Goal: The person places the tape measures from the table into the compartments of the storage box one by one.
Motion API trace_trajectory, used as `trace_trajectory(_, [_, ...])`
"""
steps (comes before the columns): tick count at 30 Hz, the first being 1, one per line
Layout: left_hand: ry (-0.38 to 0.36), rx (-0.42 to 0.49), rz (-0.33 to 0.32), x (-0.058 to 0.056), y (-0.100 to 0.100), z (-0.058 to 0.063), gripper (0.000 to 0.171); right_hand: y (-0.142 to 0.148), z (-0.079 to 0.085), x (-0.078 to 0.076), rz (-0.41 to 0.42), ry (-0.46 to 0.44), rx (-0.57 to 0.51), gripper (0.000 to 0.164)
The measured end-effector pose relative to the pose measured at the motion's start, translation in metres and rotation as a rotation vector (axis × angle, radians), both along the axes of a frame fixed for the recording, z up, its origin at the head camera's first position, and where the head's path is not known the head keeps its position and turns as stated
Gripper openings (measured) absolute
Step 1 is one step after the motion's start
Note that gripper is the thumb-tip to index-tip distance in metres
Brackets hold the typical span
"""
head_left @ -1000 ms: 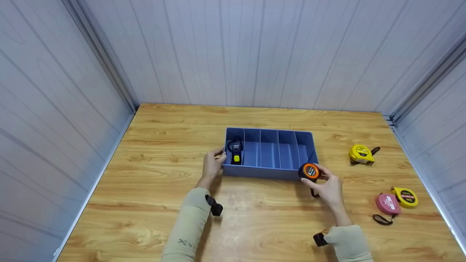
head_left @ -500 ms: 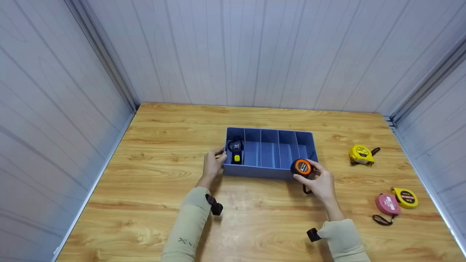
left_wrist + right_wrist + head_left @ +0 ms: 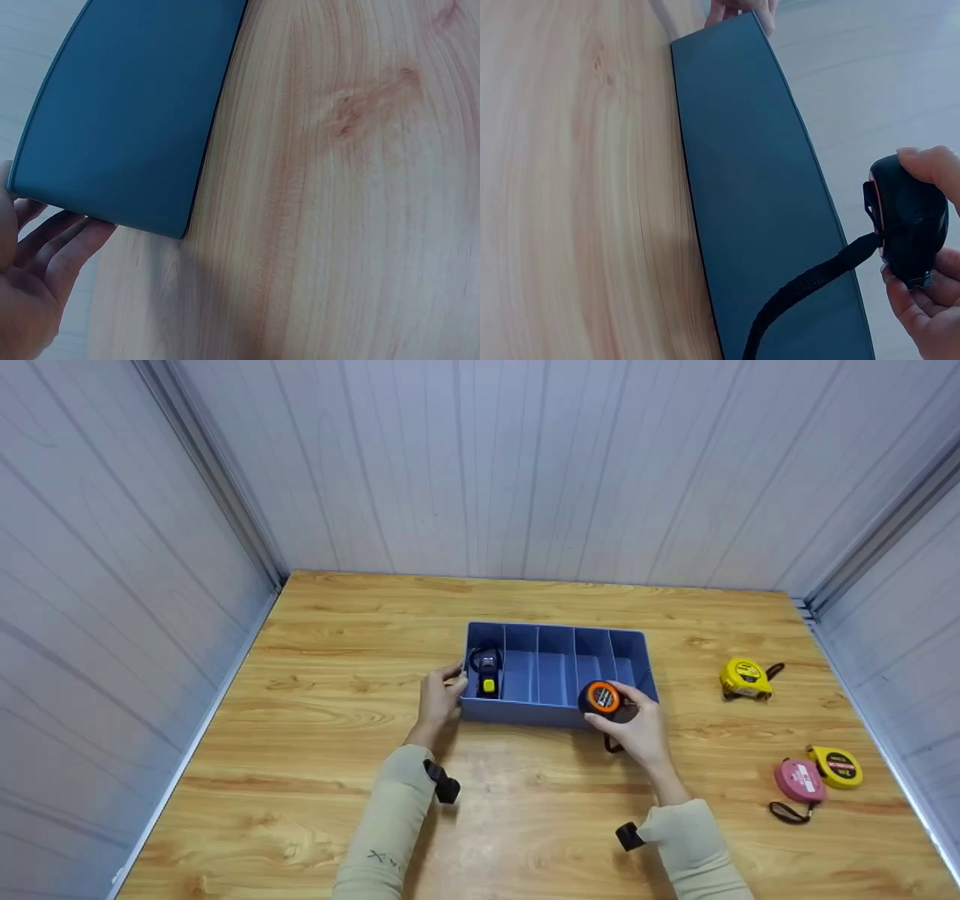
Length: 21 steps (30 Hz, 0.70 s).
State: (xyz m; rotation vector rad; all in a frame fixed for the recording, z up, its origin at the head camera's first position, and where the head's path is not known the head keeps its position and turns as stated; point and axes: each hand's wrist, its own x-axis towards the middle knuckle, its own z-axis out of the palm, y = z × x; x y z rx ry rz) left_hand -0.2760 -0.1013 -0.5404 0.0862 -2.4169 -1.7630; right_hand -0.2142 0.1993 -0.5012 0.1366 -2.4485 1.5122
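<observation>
My right hand pinches a round black tape measure with an orange face between thumb and fingers. The tape measure is above the front edge of a blue divided box, near its right half, and its black wrist strap hangs down in the right wrist view. At the box's left end, my left hand grips the rim and end wall; in the left wrist view its fingers lie against the end wall. A black tape measure with a yellow button is in the leftmost compartment.
On the table to the right lie a yellow tape measure, a pink tape measure and another yellow tape measure. The latter two touch. Pale panel walls stand behind and at both sides.
My right hand has carried the orange-faced tape measure leftward and slightly farther back along the box's front edge. My left hand and the box stay nearly in place.
</observation>
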Motion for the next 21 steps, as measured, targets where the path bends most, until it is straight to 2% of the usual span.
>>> trace_trajectory(10, [0.054,-0.043,0.018,-0.001,0.001,-0.001,0.03,-0.019,-0.003,-0.004,0.005,0.025,0.035,0.06])
trace_trajectory(21, [0.054,-0.022,0.012,-0.001,0.001,0.0,0.031,-0.035,-0.003,-0.011,0.034,0.049,0.052,0.06])
